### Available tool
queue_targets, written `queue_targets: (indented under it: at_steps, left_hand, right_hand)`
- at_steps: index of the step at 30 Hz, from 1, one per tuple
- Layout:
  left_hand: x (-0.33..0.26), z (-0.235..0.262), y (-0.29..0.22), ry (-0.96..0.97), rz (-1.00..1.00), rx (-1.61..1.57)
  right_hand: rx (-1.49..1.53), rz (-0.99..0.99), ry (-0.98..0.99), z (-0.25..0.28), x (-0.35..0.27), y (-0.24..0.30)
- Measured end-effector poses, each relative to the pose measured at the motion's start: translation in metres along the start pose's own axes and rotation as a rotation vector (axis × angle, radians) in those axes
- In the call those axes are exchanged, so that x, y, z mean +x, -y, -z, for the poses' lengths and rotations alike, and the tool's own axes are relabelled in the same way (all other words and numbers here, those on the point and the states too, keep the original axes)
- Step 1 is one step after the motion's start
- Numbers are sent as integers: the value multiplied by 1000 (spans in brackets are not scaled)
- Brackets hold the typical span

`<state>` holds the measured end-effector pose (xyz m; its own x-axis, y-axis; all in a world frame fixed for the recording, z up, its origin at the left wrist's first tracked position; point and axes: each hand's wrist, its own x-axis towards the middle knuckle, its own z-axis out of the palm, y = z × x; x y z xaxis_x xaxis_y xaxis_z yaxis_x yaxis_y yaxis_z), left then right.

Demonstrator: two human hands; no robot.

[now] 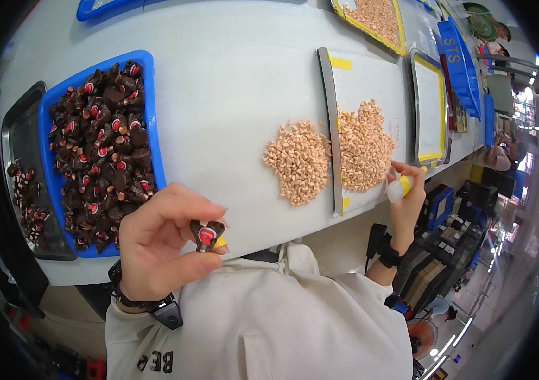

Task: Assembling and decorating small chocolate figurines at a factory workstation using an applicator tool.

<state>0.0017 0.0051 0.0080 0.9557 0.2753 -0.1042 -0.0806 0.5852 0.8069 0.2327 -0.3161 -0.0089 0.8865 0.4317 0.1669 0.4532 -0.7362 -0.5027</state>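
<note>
Two bare hands work at the near edge of a white table (231, 95), one holding a part and the other a bottle. The left hand (149, 244) pinches a dark piece (207, 233) with a round red-and-white mark between thumb and fingers, just in front of the near edge, a yellow bit (221, 243) showing beside it. The right hand (407, 206) curls around a small bottle (400, 189), white with yellow, near the near right corner of a white board (371, 79). Its fingertips reach the right side of the chip heap (364, 149) on that board; whether they pinch a chip cannot be told from this angle.

More chips form a loose pile (298, 164) on the table, just outside the board's left edge. Toward the table's left end, a blue tray (149, 95) brims with similar dark parts (101, 139), next to a metal tray (25, 142) with a scattering along its near half.

The step in hand appears to be picking out a pale chip to join to the held part. The next move likely calls for a careful fingertip pick, the bottle kept clear, and a steady left pinch.
</note>
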Motion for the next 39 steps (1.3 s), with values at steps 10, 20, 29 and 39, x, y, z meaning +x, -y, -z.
queue_targets:
  at_steps: [10, 20, 29, 39]
  left_hand:
    - [5, -3, -2, 9, 63, -59]
    - [10, -3, -13, 421, 233, 195]
    - [5, 0, -11, 343, 253, 157]
    - [4, 2, -15, 328, 282, 102]
  right_hand:
    - [14, 103, -326, -10, 4, 37]
    - [841, 683, 242, -63, -9, 189]
    - [944, 414, 289, -73, -9, 203]
    - [905, 560, 280, -75, -6, 195]
